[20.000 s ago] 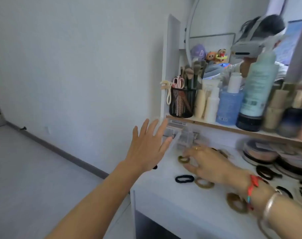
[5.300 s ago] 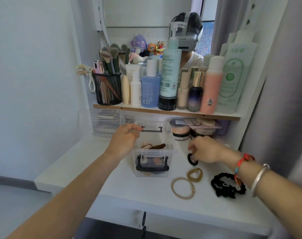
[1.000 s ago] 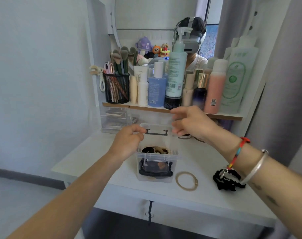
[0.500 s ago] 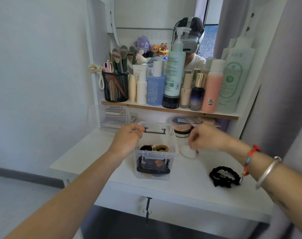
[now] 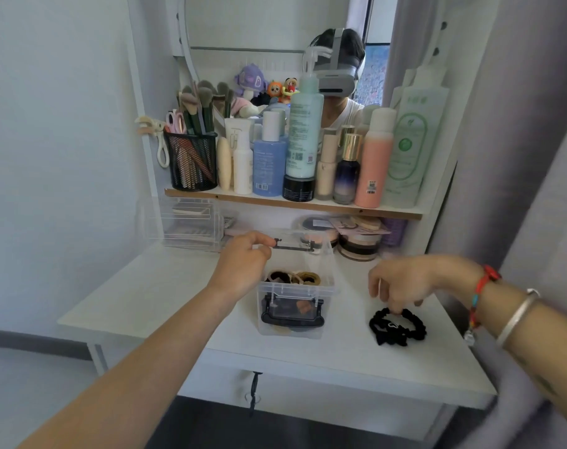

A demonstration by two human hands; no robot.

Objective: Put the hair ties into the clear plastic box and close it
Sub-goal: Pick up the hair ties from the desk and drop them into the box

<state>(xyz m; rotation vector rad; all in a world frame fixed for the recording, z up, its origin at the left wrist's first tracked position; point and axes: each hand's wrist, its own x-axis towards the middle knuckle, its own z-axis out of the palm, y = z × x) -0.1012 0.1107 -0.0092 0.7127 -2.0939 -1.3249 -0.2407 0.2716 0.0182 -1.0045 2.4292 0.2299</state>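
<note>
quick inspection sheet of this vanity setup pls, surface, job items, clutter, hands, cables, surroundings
surface: white tabletop, mostly bare at its left and front.
job's things: clear plastic box open, lid tipped up at the back, several hair ties inside; one black scrunchie on the tabletop right of the box.
clutter: compacts and a clear drawer organiser under the shelf, which holds bottles and a mesh brush cup.
hands: left hand at the lid's edge; right hand pinching the scrunchie's top.
cables: nothing seen.
surroundings: mirror above, grey curtain at right.
</note>
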